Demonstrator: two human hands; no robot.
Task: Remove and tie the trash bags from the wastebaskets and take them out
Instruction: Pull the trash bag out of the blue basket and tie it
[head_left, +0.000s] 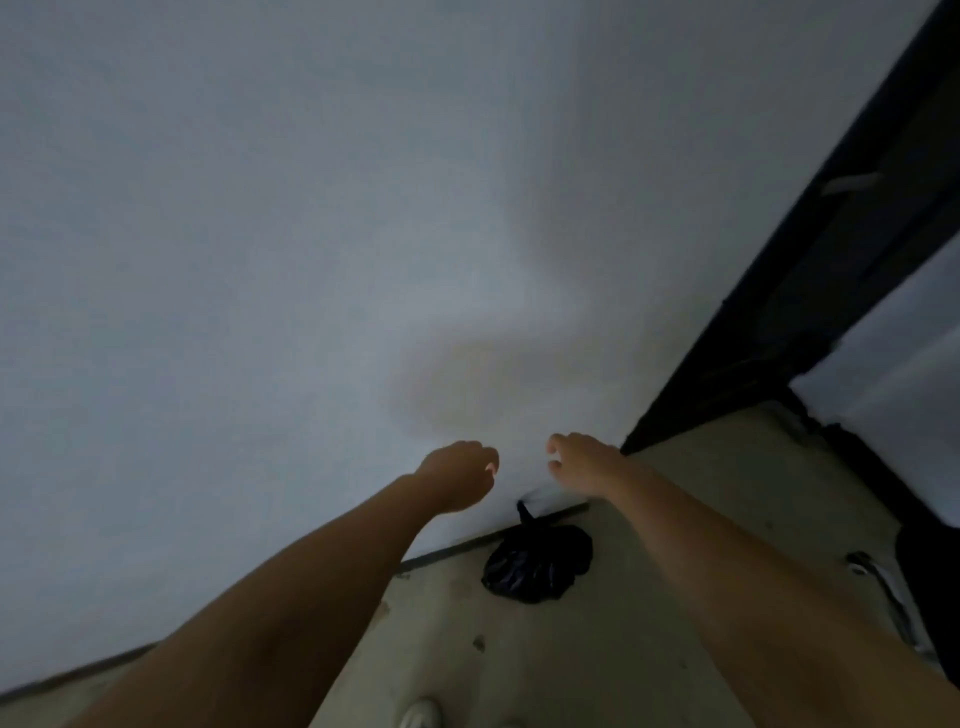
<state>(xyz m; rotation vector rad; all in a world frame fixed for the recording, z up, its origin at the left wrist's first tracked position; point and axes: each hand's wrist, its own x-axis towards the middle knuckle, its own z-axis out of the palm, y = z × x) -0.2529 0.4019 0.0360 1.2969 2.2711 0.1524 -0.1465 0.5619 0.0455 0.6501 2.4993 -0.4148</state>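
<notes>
- Looking down through the head camera: both bare arms are stretched out ahead, and the black trash bag (537, 564) sits on the floor below them, right against the foot of the pale wall (260, 260).
- The left hand (460, 475) is curled into a loose fist and grips nothing; the right hand (579, 460) has its fingers loosely bent and is empty too. Neither touches the bag.
- My read: the bag is parked by the wall, beside the dark door frame (810, 291), so it waits out of the walkway for carrying out.
- The bag itself: glossy, crinkled black plastic, slumped into a low rounded lump, with a twisted neck poking up at the top. It looks tied shut, though blur hides the knot.
- A pale shoe (421, 714) shows at the bottom edge, well short of the bag.
- No wastebasket is in sight here.
</notes>
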